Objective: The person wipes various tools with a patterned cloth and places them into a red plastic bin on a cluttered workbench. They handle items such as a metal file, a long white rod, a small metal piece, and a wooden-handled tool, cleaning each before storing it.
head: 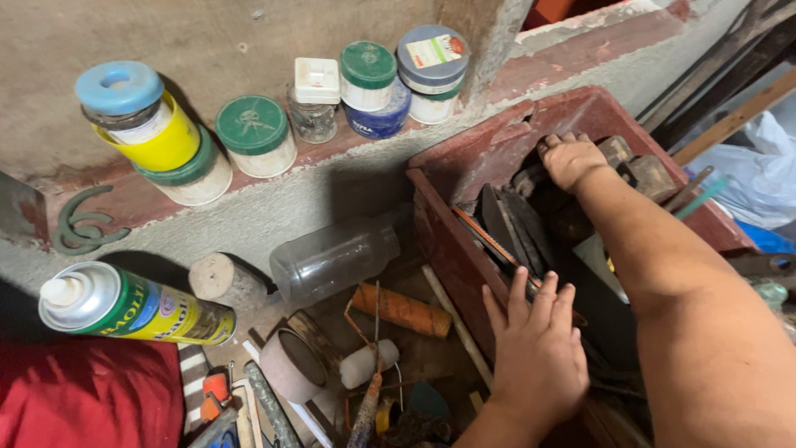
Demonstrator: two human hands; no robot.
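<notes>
Here, left hand (537,348) flat, released, on red toolbox (452,249) rim, right hand (570,159) grasping tools (531,220) inside.

Worn red-painted wooden crate (452,241) at centre right — rough, chipped; glossy metal spray can (133,305) lower left; clear smooth plastic bottle (336,257); matt plastic jar lids (251,124) upper left

dim, soft shadows, edges warped

2 hands (539,357), 1 crate (464,257), ~7 jars (253,133)
</notes>
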